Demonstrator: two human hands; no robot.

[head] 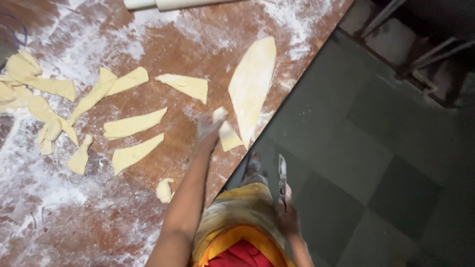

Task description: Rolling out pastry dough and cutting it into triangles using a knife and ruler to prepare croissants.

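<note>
On the floured table [148, 207], left hand [208, 127] pinches a small dough piece [229, 137]; right hand [287, 217], blurred, seems to grip a knife [282, 178].

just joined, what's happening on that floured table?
A person is working dough on a floured wooden table. The left hand reaches over the table edge and touches a small dough piece beside a large uncut sheet. The right hand holds a knife off the table, over the floor. Several cut triangular strips lie to the left, and a rolling pin sits at the far edge.
</note>
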